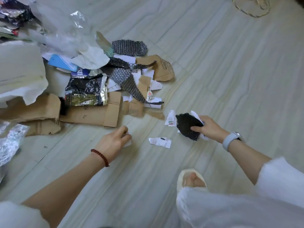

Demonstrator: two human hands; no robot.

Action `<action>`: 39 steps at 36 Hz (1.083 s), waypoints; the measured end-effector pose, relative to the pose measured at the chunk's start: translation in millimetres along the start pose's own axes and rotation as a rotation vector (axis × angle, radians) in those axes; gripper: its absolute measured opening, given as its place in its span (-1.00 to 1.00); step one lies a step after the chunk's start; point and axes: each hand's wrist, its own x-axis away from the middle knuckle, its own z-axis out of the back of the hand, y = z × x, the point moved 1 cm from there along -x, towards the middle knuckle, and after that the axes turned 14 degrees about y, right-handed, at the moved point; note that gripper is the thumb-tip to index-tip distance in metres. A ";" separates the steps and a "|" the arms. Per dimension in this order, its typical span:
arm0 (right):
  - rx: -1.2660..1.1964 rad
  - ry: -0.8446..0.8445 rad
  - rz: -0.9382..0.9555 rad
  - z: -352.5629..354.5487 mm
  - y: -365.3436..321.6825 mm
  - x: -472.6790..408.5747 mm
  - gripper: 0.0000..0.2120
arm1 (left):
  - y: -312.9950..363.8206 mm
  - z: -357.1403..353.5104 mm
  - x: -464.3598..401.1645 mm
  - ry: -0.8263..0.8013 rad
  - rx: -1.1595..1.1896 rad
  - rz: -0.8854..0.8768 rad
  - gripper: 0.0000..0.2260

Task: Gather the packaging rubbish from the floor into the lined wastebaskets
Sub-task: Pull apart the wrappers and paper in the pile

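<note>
Gathering under way, far from complete. Right hand (208, 129) at centre right, fingers curled round a black mesh scrap (189, 127) with white paper. Left hand (115, 142) at lower centre, fingers pinching a white scrap (128, 143). One receipt slip (160, 142) between them on the floor (230, 71); main pile (102, 83) at left untouched. No wastebasket clearly identifiable.

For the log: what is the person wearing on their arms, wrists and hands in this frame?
Both hands are bare, no gloves. The left hand has a dark red beaded bracelet at its wrist; the right hand has a watch with a pale grey band. Fluffy white sleeves are pushed up both forearms. No rings show.
</note>
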 end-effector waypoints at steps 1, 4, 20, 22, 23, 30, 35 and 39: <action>0.070 -0.033 0.023 -8.3 5.8 -1.6 -0.75 | 3.6 2.5 -0.2 0.003 0.003 0.021 -0.86; 0.178 -0.112 0.146 -35.2 18.7 -7.8 -0.53 | 15.4 6.1 2.5 0.035 0.059 0.081 -0.80; 0.059 0.170 0.623 -54.9 39.3 -10.1 -0.60 | 68.7 -62.7 -39.8 0.051 -0.047 -0.022 -0.66; -0.009 0.120 0.595 -43.8 35.1 -15.4 -0.41 | 71.7 -73.2 -45.2 0.016 -0.071 -0.016 -0.48; -0.011 0.072 0.600 -40.1 32.2 -18.7 -0.32 | 72.2 -77.2 -47.2 0.015 -0.072 -0.028 -0.47; 0.534 -0.113 0.846 -51.4 7.5 -35.8 -0.32 | 64.3 -88.1 -40.3 0.084 -0.021 -0.007 -0.86; 0.462 0.006 0.929 -64.3 2.7 -36.3 -0.55 | 44.2 -70.4 -19.8 0.076 0.106 0.118 -0.86; 0.457 0.044 1.026 -65.7 1.6 -36.7 -0.60 | 32.1 -45.9 -14.5 0.127 0.157 0.214 -0.86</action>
